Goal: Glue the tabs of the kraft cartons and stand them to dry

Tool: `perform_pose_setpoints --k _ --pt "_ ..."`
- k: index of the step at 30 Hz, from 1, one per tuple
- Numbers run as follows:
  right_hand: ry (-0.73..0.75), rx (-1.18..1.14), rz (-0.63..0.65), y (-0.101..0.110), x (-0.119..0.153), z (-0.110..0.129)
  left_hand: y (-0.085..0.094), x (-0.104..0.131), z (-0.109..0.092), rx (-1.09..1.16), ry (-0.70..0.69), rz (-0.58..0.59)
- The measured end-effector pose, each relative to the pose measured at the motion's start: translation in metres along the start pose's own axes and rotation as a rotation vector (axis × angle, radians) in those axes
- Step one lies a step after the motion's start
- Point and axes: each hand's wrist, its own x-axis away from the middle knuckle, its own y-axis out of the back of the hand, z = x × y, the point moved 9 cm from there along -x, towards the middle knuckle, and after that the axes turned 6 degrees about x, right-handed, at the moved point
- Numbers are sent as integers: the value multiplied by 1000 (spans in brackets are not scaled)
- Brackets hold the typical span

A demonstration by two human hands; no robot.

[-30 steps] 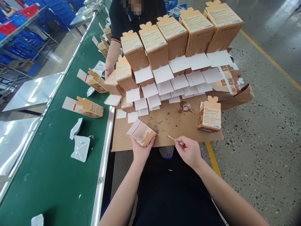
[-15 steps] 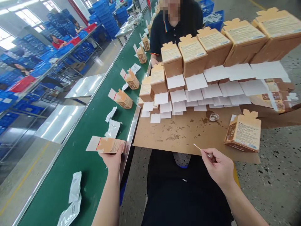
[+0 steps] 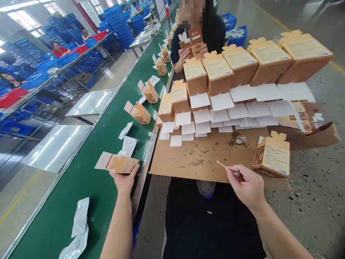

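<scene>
My left hand [image 3: 124, 180] grips a small brown carton [image 3: 125, 164] over the green conveyor belt; its white flap with a red strip points left. In my right hand [image 3: 246, 181], thumb and fingers pinch a cotton swab [image 3: 221, 164], its tip pointing left above the cardboard sheet [image 3: 172, 158]. A small clear dish [image 3: 240, 139] rests on the sheet among wet spots. One carton [image 3: 272, 155] stands to the right of the dish. Behind are stacked cartons [image 3: 244, 68] with white flaps hanging down. Silver pouches [image 3: 128, 146] lie on the belt beyond my left hand.
More open cartons [image 3: 141, 113] and pouches stand along the green belt [image 3: 107, 201]. Across the stack a person [image 3: 212, 32] holds a brown carton [image 3: 196, 41] in both hands. Metal tables [image 3: 58, 145] and blue crates [image 3: 115, 23] are at the left.
The view has shifted slightly. The person opposite now holds up a brown carton. Both my hands keep their holds on the carton and the swab.
</scene>
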Motion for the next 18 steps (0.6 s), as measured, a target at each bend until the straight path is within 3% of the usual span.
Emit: perform_pose_setpoints --k 3,5,6,8,11,13,15,16,18 --pt "-42 66 -88 34 -1 -15 23 15 3 31 -34 -141" --pt "-85 121 -151 55 3 -26 35 35 -9 48 -176 -219" --pt "-107 147 -175 63 6 -31 35 44 -19 71 -260 -218" --pt "-140 176 -196 69 10 -36 14 56 -47 156 -397 -139" --pt "-126 131 -166 57 9 -30 -51 40 -103 314 -435 -2" --pt "-90 94 -143 46 6 -20 -110 7 -141 357 -315 95" --pt "-48 80 -131 38 4 -9 -175 -26 -173 279 -174 258" --pt "-30 81 -128 37 4 -5 -203 -38 -190 195 -177 338" --pt "-7 104 -122 36 3 -2 -242 -50 -213 96 -213 441"
